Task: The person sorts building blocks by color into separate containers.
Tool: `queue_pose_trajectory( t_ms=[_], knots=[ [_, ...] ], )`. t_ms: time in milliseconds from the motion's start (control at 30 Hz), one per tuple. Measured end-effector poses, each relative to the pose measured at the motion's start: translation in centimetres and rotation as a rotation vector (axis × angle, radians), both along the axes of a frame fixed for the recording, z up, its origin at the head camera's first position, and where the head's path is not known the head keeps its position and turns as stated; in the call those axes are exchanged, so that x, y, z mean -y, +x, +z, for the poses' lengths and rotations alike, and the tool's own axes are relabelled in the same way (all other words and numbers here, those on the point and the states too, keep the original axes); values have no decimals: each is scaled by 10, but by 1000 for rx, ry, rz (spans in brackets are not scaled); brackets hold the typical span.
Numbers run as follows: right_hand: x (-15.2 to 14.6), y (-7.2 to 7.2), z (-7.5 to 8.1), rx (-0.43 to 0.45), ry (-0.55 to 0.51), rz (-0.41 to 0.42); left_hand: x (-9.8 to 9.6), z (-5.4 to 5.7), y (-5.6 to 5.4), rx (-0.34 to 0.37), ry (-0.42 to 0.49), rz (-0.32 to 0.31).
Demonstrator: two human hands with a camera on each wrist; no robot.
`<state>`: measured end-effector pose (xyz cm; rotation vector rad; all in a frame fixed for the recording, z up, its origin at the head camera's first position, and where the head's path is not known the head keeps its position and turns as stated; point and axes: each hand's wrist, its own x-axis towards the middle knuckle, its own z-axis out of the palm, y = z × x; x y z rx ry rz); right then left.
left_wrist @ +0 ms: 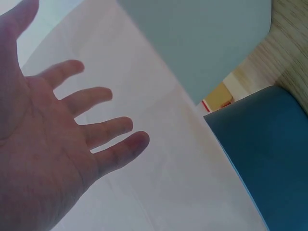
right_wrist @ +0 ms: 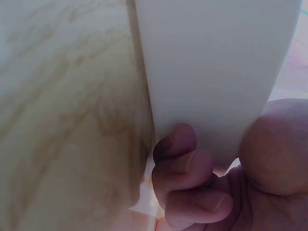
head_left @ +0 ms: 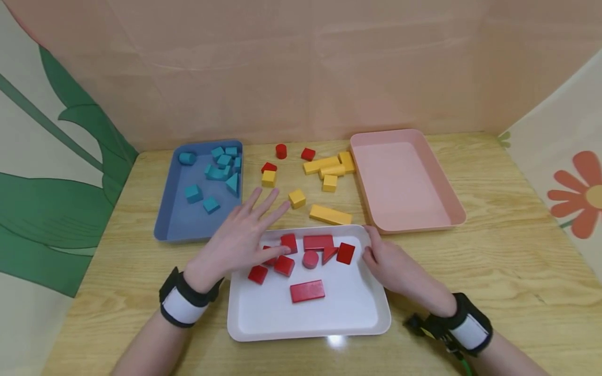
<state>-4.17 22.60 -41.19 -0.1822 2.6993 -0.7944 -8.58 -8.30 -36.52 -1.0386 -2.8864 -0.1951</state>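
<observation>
A white tray [head_left: 348,313] sits at the front of the table, holding several red blocks [head_left: 307,291] in cuboid, cylinder and triangle shapes. My right hand [head_left: 392,263] grips the tray's far right corner; in the right wrist view its curled fingers [right_wrist: 185,168] lie against the white outer wall. Over the tray's far left corner hovers my left hand [head_left: 237,235], fingers spread, holding nothing. The left wrist view shows that palm [left_wrist: 43,139] with the fingers apart. Beyond its fingertips lie yellow cubes [head_left: 297,198]. A long yellow block [head_left: 331,214] lies just behind the tray.
At the left stands a blue tray [head_left: 169,219] with several blue blocks. A pink tray [head_left: 409,183] without blocks stands at the right. Between them lie more yellow blocks [head_left: 321,165], a red cylinder [head_left: 281,151] and two other red blocks [head_left: 308,154]. A draped cloth [head_left: 301,68] rises behind.
</observation>
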Motion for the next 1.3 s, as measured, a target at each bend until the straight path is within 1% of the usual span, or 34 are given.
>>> queue_pose_trajectory(
  t_ms=[133,233,333,433,567,633,700,767,933,1033,1133,1300],
  knots=[
    [0,0,0,3,0,-6,-1,-1,0,3,-3,6],
    [0,1,1,12,2,-9,-1,2,-2,29,-16,24],
    [0,1,2,14,1,-18,-1,10,-8,50,-33,55],
    [0,2,2,11,3,-21,0,17,-18,34,-46,80],
    [0,1,2,6,2,-21,0,22,-37,4,-61,105],
    [0,1,1,6,-1,-19,-1,22,-48,4,-68,127],
    [0,1,1,9,-2,-17,-3,21,-61,18,-70,155],
    [0,0,0,6,0,-14,-4,21,-74,50,-67,201],
    [0,0,-1,-9,1,-12,-9,21,-108,168,-45,325],
    [0,-1,-1,-6,-2,-15,-12,21,-126,220,-35,371],
    [1,-1,-1,-8,-3,-18,-17,20,-140,256,-34,396],
    [2,-1,-1,-21,0,-14,-25,12,-156,306,-67,439]
  ],
)
